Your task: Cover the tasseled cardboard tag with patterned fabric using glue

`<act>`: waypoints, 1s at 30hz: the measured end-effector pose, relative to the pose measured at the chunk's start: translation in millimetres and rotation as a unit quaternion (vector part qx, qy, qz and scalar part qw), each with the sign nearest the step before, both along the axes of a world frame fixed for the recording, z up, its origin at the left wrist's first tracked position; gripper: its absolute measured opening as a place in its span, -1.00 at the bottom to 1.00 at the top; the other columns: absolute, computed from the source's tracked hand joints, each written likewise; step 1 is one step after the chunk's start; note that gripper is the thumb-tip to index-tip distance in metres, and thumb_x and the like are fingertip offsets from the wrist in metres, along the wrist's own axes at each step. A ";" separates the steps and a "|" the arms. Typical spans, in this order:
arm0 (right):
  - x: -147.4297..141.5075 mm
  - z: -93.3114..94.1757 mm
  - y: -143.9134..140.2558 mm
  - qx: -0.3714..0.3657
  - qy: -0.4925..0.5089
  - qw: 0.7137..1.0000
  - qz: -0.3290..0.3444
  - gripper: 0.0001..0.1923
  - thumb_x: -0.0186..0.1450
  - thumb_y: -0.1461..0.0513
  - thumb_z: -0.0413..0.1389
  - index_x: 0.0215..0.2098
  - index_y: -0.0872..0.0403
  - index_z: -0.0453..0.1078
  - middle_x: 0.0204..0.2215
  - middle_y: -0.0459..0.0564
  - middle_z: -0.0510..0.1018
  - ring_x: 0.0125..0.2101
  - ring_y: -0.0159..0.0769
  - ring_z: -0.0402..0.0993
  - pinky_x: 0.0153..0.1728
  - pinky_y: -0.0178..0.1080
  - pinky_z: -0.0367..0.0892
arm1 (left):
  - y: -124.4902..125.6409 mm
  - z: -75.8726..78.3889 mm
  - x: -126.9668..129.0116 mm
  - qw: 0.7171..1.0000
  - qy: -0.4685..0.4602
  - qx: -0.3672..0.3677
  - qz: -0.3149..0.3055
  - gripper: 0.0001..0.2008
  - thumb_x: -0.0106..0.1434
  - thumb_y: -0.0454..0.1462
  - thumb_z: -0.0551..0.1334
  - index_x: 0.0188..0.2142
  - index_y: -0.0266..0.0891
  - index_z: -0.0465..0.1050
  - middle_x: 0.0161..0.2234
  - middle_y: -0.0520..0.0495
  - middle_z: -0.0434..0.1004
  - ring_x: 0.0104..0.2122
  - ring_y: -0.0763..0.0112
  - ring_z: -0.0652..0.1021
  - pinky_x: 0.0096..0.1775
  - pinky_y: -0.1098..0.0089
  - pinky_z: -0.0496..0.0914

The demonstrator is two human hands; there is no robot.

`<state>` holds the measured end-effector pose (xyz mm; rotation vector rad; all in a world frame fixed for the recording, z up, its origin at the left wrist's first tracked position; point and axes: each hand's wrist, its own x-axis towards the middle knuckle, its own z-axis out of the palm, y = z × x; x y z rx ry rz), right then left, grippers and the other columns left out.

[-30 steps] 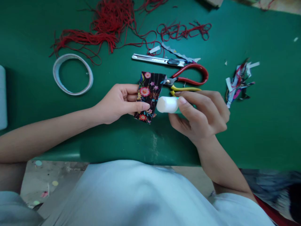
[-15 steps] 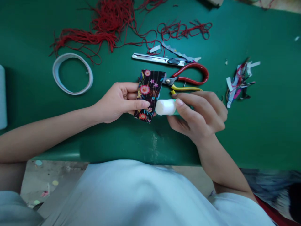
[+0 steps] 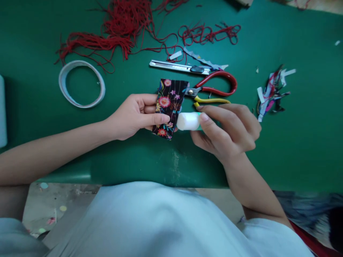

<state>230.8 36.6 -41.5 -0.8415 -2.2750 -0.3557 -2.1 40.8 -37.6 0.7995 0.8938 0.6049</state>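
Note:
My left hand [image 3: 134, 116] pinches a small strip of black floral fabric [image 3: 169, 103], thumb on its lower part, above the green table [image 3: 294, 142]. My right hand [image 3: 230, 130] grips a white glue stick [image 3: 188, 121] by its body. The stick's white tip points left and touches the fabric's right edge near the lower end. Both hands hover close together at the table's middle.
Red-handled scissors [image 3: 217, 87] and a metal utility knife [image 3: 179, 67] lie just behind the hands. Tangled red thread [image 3: 120, 32] spreads across the back. A white tape ring [image 3: 81, 84] sits at left, fabric scraps [image 3: 272, 92] at right.
My right hand has brought the glue stick a little left and down until its tip meets the fabric edge. The left hand with the fabric has hardly moved.

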 end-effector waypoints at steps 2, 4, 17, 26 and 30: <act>1.1 -1.1 1.7 0.011 0.001 1.000 -0.008 -0.73 0.22 0.20 0.19 -0.14 -0.07 0.26 -0.32 -0.08 0.62 -0.40 -0.33 0.48 -0.44 -0.28 0.33 | 0.2 1.1 0.1 1.000 -0.004 -0.005 -0.002 -0.58 0.02 -0.06 0.46 -0.17 -0.19 0.54 -0.31 0.07 0.68 -0.23 0.10 0.67 -0.35 0.32 0.65; 3.6 -2.8 3.2 0.019 0.007 1.000 -0.006 -0.66 0.19 0.22 0.21 -0.08 -0.07 0.27 -0.31 -0.07 0.61 -0.41 -0.32 0.47 -0.44 -0.27 0.34 | 0.4 2.3 0.2 1.000 -0.009 -0.009 -0.003 -0.56 0.03 -0.06 0.46 -0.14 -0.19 0.54 -0.28 0.04 0.68 -0.22 0.09 0.67 -0.34 0.31 0.66; -6.4 0.0 4.7 0.031 0.046 0.998 -0.004 -0.73 0.19 0.27 0.20 -0.14 -0.01 0.32 -0.36 -0.04 0.62 -0.42 -0.32 0.46 -0.42 -0.28 0.38 | 0.3 4.0 -1.7 1.000 -0.004 0.003 -0.021 -0.53 0.04 -0.07 0.45 -0.09 -0.14 0.47 -0.16 0.03 0.66 -0.13 0.03 0.64 -0.35 0.35 0.66; 9.1 -8.4 2.6 -0.012 0.001 1.000 -0.027 -0.67 0.18 0.15 0.21 -0.09 -0.07 0.32 -0.31 -0.04 0.62 -0.38 -0.25 0.51 -0.43 -0.19 0.32 | -0.2 4.6 -0.9 1.000 0.002 -0.002 -0.004 -0.50 0.01 -0.08 0.47 -0.08 -0.16 0.46 -0.17 0.02 0.66 -0.15 0.04 0.65 -0.37 0.38 0.65; 8.5 -10.1 -0.5 -0.062 0.025 0.997 -0.024 -0.68 0.18 0.13 0.23 -0.10 -0.09 0.35 -0.29 -0.01 0.62 -0.37 -0.21 0.50 -0.40 -0.15 0.33 | -0.5 5.1 -0.9 1.000 -0.001 -0.008 -0.007 -0.52 0.00 -0.10 0.48 -0.11 -0.17 0.46 -0.14 0.02 0.65 -0.18 0.04 0.66 -0.37 0.33 0.66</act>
